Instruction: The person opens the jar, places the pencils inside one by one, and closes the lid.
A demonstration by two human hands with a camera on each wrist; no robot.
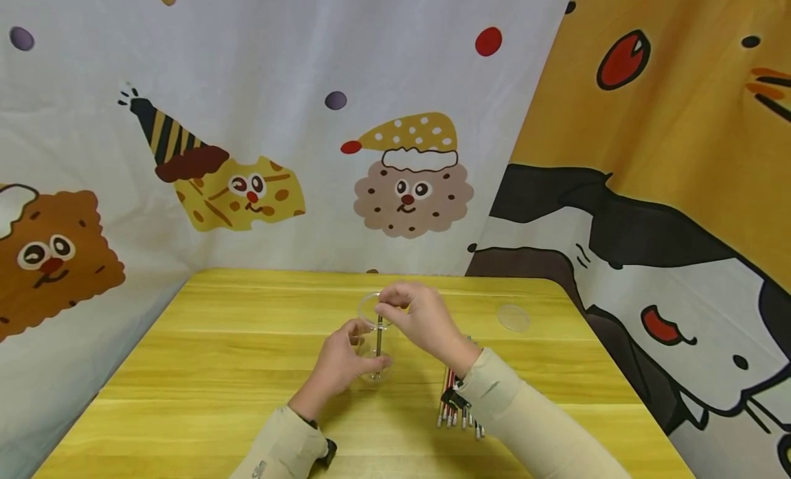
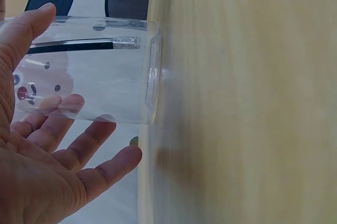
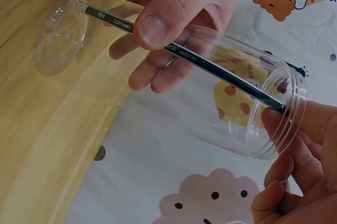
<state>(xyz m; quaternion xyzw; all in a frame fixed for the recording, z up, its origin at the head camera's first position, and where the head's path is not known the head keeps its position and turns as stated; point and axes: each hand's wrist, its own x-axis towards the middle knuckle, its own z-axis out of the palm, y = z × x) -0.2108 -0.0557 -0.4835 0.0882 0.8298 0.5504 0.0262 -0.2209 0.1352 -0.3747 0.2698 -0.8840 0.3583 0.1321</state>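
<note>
A clear plastic jar [image 3: 205, 137] stands near the middle of the table, its threaded mouth up. My left hand [image 1: 344, 361] grips it from the side, thumb on one face and fingertips on the other. Inside the jar is a dark green pencil [image 3: 210, 67], its metal-and-eraser end [image 2: 126, 42] down by the jar's base. At the mouth, my right hand [image 1: 423, 320] pinches the pencil's upper end between thumb and fingers. That tip is hidden by the fingers.
Several pencils [image 1: 454, 403], some red and some dark, lie in a bunch under the right forearm, eraser ends toward me. A clear round lid [image 1: 513, 318] lies at the back right of the wooden table [image 1: 247, 396]. A printed cloth [image 1: 278, 67] hangs behind.
</note>
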